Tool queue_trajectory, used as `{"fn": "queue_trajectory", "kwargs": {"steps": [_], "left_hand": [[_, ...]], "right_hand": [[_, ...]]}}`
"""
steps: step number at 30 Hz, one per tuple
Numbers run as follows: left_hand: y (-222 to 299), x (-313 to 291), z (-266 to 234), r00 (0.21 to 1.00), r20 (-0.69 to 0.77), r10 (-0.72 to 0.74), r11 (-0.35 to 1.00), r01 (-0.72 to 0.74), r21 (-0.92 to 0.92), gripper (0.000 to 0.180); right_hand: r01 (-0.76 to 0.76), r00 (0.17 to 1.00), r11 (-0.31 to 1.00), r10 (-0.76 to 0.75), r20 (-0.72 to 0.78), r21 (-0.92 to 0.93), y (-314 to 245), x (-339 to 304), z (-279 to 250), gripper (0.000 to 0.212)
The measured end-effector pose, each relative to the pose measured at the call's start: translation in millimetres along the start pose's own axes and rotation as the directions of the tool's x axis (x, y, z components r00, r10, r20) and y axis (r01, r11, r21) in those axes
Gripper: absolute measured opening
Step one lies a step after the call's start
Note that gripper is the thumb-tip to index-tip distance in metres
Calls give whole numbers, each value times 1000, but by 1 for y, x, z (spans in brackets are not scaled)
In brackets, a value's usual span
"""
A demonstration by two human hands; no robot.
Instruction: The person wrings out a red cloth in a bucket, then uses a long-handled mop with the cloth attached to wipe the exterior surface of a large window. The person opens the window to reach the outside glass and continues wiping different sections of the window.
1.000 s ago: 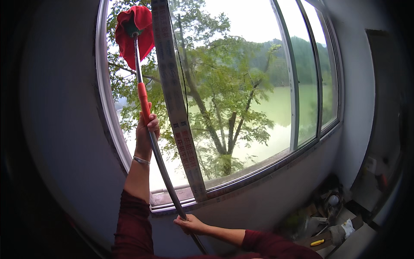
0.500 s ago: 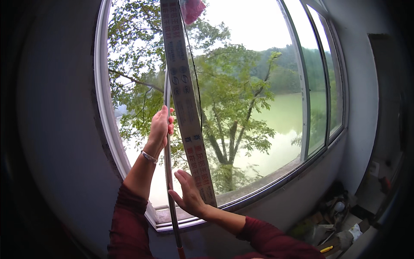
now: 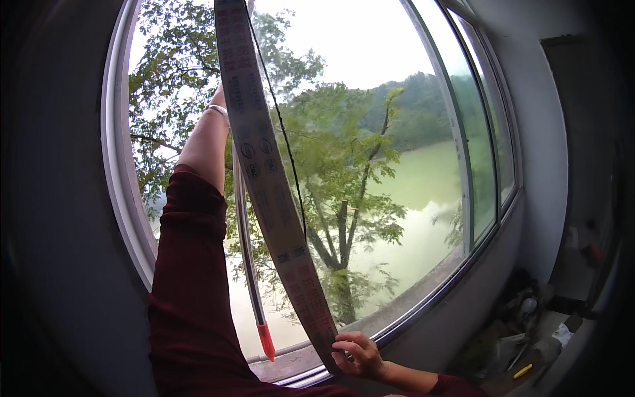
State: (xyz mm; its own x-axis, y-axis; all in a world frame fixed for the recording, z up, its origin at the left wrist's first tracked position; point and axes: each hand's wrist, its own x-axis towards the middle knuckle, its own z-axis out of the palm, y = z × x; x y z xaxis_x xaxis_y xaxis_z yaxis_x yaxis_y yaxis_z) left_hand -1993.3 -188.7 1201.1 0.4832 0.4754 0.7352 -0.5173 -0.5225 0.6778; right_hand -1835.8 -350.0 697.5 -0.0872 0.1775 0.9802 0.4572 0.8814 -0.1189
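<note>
My left arm reaches up and out through the open part of the window. Its hand [image 3: 220,97] is mostly hidden behind the window sash stile [image 3: 271,198], and its fingers do not show. Just right of that arm, a silvery metal pole [image 3: 246,245] with a red tapered end [image 3: 266,341] hangs in the opening; its upper part passes out of sight behind the stile. The stile is pale, wrapped in printed protective film, and a thin black strip [image 3: 286,135] runs loose along its right edge. At its lower end my right hand [image 3: 359,356] grips the edge with bent fingers.
The window frame [image 3: 118,152] curves up on the left, and its sill track [image 3: 423,301] runs toward the right. More glass panes [image 3: 475,142] stand at the right. Tools and odds and ends, among them a yellow-handled item [image 3: 522,371], lie low at the right. Trees and water are outside.
My left arm has stretched up and outward, and the pole has risen, bringing its red end above the sill. My right hand has moved down and right onto the stile's lower edge.
</note>
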Motion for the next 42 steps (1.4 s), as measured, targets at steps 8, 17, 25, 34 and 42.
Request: {"fn": "queue_trajectory", "kwargs": {"steps": [8, 17, 25, 34, 42], "left_hand": [[-63, 6, -54, 969, -205, 137, 979, -100, 178, 35], [-233, -132, -89, 909, -406, 93, 927, 70, 369, 36], [-304, -239, -76, 894, -441, 78, 871, 155, 467, 38], [-283, -143, -59, 920, -303, 248, 733, 26, 680, 39], [-305, -34, -39, 936, -149, 318, 659, -105, 745, 40]], "right_hand": [[-139, 987, 984, 129, -99, -107, 19, -4, -8, 27], [-195, 975, 967, 173, -138, -165, 28, -28, -15, 25], [-284, 954, 935, 252, -164, -213, 32, -49, -16, 28], [-147, 989, 848, 129, -72, -510, 59, -26, 16, 71], [-142, 990, 873, 126, -66, -467, 54, -30, 35, 100]]}}
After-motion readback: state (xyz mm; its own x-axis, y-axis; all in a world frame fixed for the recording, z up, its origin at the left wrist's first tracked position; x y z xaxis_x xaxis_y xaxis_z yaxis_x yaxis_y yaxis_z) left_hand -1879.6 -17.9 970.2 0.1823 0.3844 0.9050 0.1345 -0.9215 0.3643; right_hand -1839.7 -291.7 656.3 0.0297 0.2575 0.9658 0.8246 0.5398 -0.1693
